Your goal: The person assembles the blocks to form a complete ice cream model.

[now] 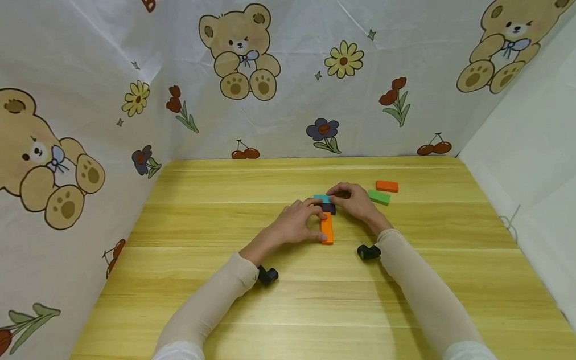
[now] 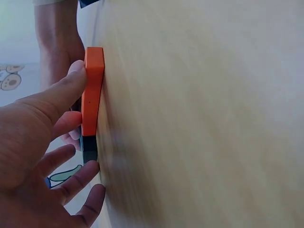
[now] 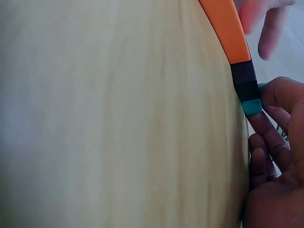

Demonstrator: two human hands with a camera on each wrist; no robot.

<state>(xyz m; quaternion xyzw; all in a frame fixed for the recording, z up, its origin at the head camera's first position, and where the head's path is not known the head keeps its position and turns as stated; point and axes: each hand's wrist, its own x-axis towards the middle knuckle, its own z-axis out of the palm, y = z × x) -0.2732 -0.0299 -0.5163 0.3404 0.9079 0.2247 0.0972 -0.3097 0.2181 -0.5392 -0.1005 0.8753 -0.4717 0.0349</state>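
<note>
An orange block (image 1: 327, 229), a dark block (image 1: 329, 208) and a teal-blue block (image 1: 322, 198) lie end to end in a row on the wooden table, the dark one in the middle. My left hand (image 1: 297, 222) has its thumb and a fingertip against the orange block, the other fingers spread loosely toward the dark block. At the far end of the row, my right hand (image 1: 353, 202) pinches the teal block (image 3: 251, 107) between thumb and finger. Parts of the dark and teal blocks are hidden behind the fingers in the head view.
Right of the right hand lie a green block (image 1: 379, 197) and a red-orange block (image 1: 387, 186). Black wrist devices (image 1: 268, 275) hang below the sleeves. A bear-printed curtain (image 1: 282, 117) rises along the table's back edge.
</note>
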